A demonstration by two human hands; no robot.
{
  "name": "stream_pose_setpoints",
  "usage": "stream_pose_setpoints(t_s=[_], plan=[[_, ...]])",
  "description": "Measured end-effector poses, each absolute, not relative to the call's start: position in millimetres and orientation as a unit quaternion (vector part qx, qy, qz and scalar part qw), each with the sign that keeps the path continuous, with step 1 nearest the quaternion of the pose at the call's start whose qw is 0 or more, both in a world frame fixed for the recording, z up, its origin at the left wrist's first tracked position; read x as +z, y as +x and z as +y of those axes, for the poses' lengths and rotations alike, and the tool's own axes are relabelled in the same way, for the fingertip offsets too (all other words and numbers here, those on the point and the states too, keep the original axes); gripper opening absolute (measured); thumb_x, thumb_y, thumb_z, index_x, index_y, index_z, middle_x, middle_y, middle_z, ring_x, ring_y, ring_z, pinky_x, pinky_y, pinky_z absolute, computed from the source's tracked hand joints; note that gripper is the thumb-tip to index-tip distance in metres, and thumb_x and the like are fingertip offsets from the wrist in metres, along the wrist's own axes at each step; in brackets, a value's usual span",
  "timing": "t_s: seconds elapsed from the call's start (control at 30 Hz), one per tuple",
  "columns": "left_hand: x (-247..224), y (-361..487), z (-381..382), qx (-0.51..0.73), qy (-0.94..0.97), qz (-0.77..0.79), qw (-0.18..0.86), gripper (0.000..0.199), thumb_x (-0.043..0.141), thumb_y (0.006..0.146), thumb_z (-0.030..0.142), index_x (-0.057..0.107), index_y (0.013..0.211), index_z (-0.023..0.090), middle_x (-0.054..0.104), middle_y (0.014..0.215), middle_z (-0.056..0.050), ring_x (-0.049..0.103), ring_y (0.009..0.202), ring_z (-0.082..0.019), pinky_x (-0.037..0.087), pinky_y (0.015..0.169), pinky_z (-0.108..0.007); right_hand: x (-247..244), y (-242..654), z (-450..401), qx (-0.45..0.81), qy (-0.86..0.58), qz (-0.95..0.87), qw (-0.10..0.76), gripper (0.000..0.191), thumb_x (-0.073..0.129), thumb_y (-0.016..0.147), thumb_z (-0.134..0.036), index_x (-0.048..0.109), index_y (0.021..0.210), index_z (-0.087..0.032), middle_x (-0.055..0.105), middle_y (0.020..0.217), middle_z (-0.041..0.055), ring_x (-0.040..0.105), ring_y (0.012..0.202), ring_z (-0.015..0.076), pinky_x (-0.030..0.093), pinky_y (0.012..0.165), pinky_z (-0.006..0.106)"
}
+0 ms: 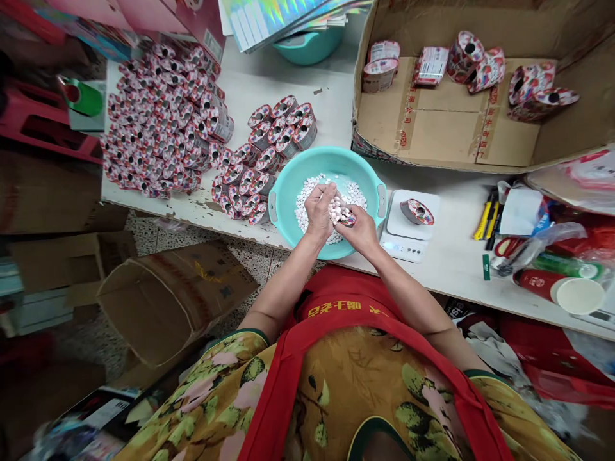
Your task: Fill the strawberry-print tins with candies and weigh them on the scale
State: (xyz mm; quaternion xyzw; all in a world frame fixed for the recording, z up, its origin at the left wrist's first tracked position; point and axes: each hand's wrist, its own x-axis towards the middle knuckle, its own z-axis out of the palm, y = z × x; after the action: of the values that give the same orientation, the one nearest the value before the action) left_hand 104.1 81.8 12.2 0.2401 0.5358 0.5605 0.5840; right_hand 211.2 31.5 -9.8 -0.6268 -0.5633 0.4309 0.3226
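Above a turquoise basin point(283, 173), both my hands are close together. Small white candy-like pieces point(339, 210) are heaped in my left hand point(318, 208), whose fingers curl around them. A small red-and-white printed container point(350, 220) is in the grip of my right hand point(360, 230), tilted against those pieces; my fingers partly cover it. More loose white pieces point(354, 193) lie on the basin's bottom. Just right of the basin, a white digital scale point(406, 248) carries another printed container point(417, 212).
Rows of printed containers point(158, 128) crowd the table's left end, with a smaller group point(250, 179) beside the basin. Back right, a cardboard box point(432, 137) holds several more. Yellow cutters point(486, 218) and a paper cup point(552, 285) lie right. An open carton point(177, 301) stands below left.
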Motion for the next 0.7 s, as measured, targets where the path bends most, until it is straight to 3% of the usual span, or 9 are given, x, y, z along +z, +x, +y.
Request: stream_pose_setpoints(t_s=[0.4,0.7], plan=[[20.7,105.5,87.7,0.547,0.231,0.546,0.591,0.047,0.078,0.082,0.055,0.048,0.075,0.018,0.052,0.066,0.005,0.05,0.05,-0.006,0.043,0.052,-0.02,-1.4,212.3,37.4,0.442,-0.619,-0.576,0.299,0.04,0.071,0.07,-0.032,0.068,0.108,-0.02,0.07,0.108,0.0067,0.066,0.1,0.0287,0.053,0.089,0.041],[27.2,109.3,89.5,0.541,0.27,0.547,0.579,0.047,0.071,0.089,0.055,0.046,0.071,0.019,0.044,0.058,0.006,0.046,0.047,-0.007,0.039,0.048,-0.02,0.7,209.5,39.0,0.444,-0.614,-0.562,0.333,0.034,0.071,0.071,-0.034,0.068,0.102,-0.021,0.07,0.1,0.0048,0.066,0.096,0.0268,0.051,0.084,0.038]])
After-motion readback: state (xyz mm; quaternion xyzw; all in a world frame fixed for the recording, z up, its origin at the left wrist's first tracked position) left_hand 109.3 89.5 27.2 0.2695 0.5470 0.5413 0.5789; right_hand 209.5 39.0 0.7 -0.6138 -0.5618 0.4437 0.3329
